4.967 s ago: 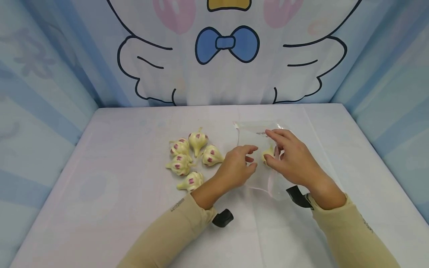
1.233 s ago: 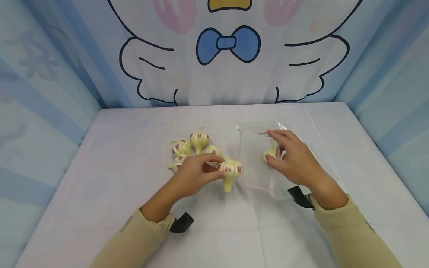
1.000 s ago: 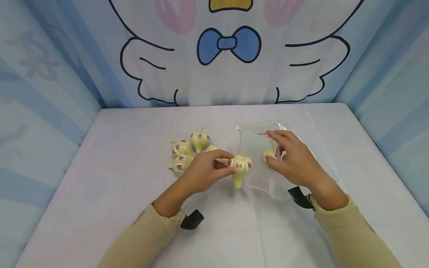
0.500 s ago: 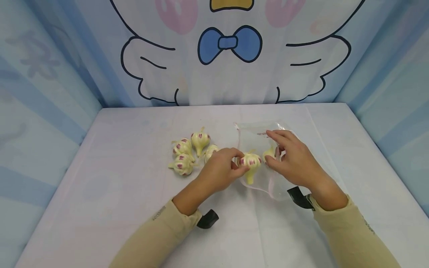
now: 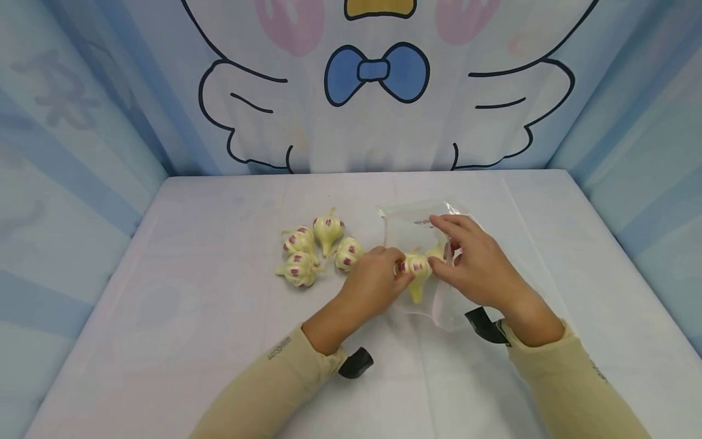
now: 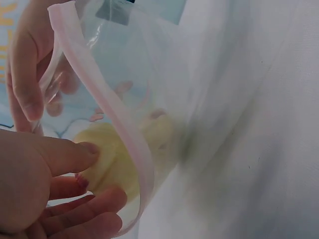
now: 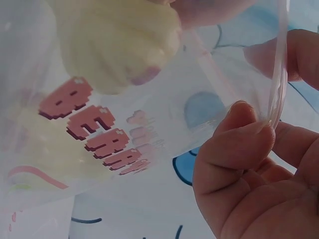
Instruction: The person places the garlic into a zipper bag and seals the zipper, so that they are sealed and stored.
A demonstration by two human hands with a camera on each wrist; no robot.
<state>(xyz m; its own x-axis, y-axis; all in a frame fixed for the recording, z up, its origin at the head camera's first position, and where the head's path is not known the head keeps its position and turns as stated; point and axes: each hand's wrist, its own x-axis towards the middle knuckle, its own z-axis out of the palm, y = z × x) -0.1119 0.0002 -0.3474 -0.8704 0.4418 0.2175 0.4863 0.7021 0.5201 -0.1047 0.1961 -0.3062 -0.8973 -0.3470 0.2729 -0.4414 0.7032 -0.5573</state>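
My left hand (image 5: 373, 281) grips a pale garlic bulb (image 5: 418, 271) with purple patches. In the left wrist view this bulb (image 6: 107, 159) is at the mouth of a clear zip bag, partly past its pink-edged rim (image 6: 107, 99). My right hand (image 5: 485, 265) pinches the edge of the clear bag (image 5: 403, 228), its thumb and finger curled on the rim in the right wrist view. Another garlic bulb (image 5: 437, 250) is inside the bag, partly hidden behind the right hand. Red BERRY lettering (image 7: 94, 129) shows on the bag's side.
Several garlic bulbs (image 5: 299, 269) lie grouped on the white-covered table (image 5: 192, 292), left of the bag. A curtain with a blue bow print (image 5: 376, 73) hangs behind the table, and blue curtains stand at both sides.
My left hand has carried the garlic bulb from the group rightward to the bag's mouth. The right hand keeps its hold on the bag and has shifted slightly left.
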